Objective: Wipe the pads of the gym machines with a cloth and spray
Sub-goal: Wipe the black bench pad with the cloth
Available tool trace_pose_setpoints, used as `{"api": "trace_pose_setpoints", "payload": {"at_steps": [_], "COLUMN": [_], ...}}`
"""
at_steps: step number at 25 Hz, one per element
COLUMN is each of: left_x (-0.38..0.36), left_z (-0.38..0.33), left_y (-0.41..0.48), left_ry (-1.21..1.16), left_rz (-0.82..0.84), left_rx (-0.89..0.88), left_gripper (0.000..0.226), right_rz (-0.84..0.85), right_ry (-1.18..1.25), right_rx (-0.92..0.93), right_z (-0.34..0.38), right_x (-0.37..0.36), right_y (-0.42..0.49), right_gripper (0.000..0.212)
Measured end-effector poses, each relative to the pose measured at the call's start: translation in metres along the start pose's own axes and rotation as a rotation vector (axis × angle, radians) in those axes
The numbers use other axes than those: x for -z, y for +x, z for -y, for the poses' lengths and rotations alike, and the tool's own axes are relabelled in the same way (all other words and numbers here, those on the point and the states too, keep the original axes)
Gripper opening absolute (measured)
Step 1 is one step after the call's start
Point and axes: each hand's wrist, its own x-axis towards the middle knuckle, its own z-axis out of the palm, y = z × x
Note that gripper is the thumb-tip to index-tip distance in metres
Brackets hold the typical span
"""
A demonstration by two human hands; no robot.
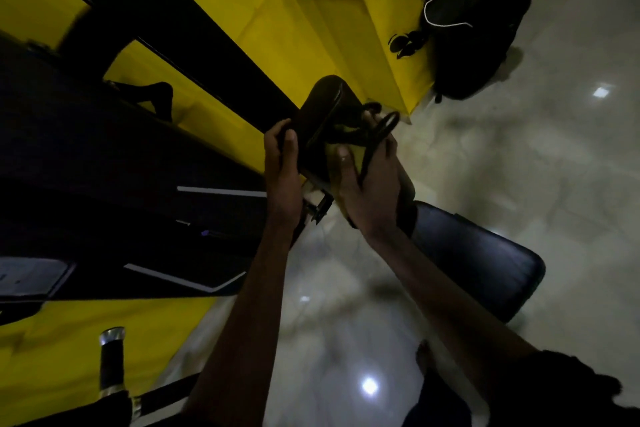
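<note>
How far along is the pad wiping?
Done: nothing provable; the dim frame shows no wiped pad. In hand: left hand grips the small dark pad; right hand holds a yellowish cloth against it. Left: the large seat pad nearby, untouched. Spray not identifiable.

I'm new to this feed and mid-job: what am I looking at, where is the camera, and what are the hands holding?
One picture, from a camera on the person's head, looking down, tilted. No robot: bare hands. The left hand grips a dark machine pad. The right hand holds something yellowish against it, likely the cloth; too dark to be sure. A black seat is lower right; a black bag lies on the shiny floor.
</note>
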Motion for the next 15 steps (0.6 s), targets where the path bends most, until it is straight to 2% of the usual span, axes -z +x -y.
{"api": "trace_pose_setpoints", "payload": {"at_steps": [2, 3, 5, 7, 9, 10, 15], "left_x": [-0.003, -0.005, -0.006, -0.005, -0.001, 0.001, 0.004], "left_z": [-0.003, -0.004, -0.001, 0.005, 0.007, 0.006, 0.018], "left_y": [-0.005, -0.009, -0.014, -0.015, -0.015, -0.015, -0.015], "left_ry": [0.006, 0.009, 0.025, 0.041, 0.046, 0.045, 0.035], "left_rz": [-0.02, -0.014, 0.021, 0.046, 0.067, 0.075, 0.11], "left_rx": [-0.002, -0.014, -0.045, -0.089, -0.123, -0.135, -0.136], "left_gripper": [0.046, 0.05, 0.059, 0.066, 0.071, 0.073, 0.078], "right_rz": [0.044, 0.042, -0.024, -0.1, -0.162, -0.174, -0.19], "right_ry": [-0.043, -0.034, 0.046, 0.065, 0.05, 0.034, -0.065], "right_rx": [0.044, 0.011, -0.165, -0.391, -0.49, -0.462, -0.078], "right_z": [-0.017, -0.034, -0.068, -0.084, -0.086, -0.078, -0.051], "right_x": [-0.008, -0.008, -0.003, 0.0, -0.004, -0.006, -0.024], "right_y": [-0.007, -0.008, -0.017, -0.024, -0.027, -0.028, -0.042], "right_gripper": [0.064, 0.066, 0.072, 0.061, 0.056, 0.056, 0.054]}}
